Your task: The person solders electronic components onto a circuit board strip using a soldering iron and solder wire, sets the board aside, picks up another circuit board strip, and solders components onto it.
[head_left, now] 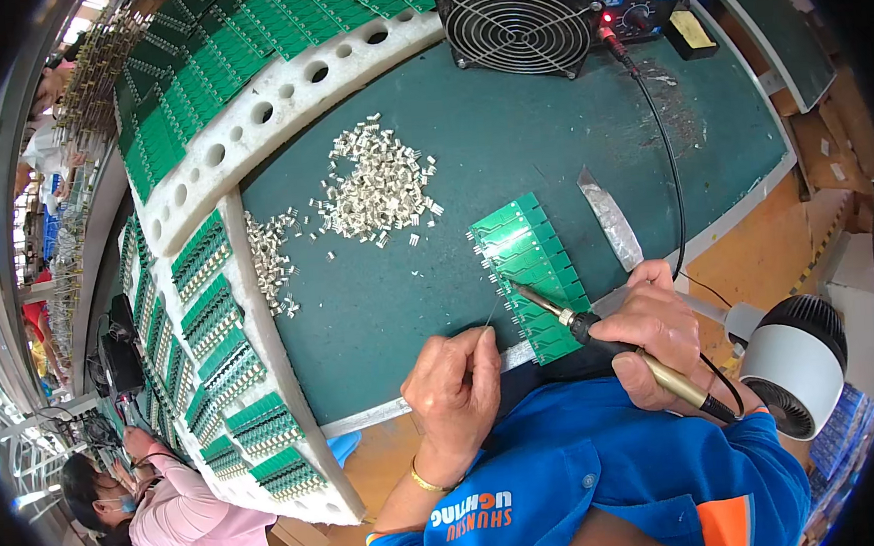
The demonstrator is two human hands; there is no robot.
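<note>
A green circuit board panel (pixel 524 258) with small white connectors along its left edge lies on the table near its front edge. My right hand (pixel 653 328) is closed around a soldering iron (pixel 601 331), whose tip reaches over the board near that left edge. Pinched in my left hand (pixel 454 387) is a thin solder wire (pixel 490 313), pointing up toward the board's connector side. Whether wire or iron tip touches a joint is too small to tell. Farther off lies a loose pile of white pin connectors (pixel 377 187).
A black fan (pixel 517 26) and a soldering station (pixel 631 13) stand at the back, with a cable running to the iron. White foam racks (pixel 296 91) hold many green boards. A metal strip (pixel 609 217) lies right of the board; a white fan (pixel 795 366) stands right. A co-worker in pink (pixel 186 504) sits left.
</note>
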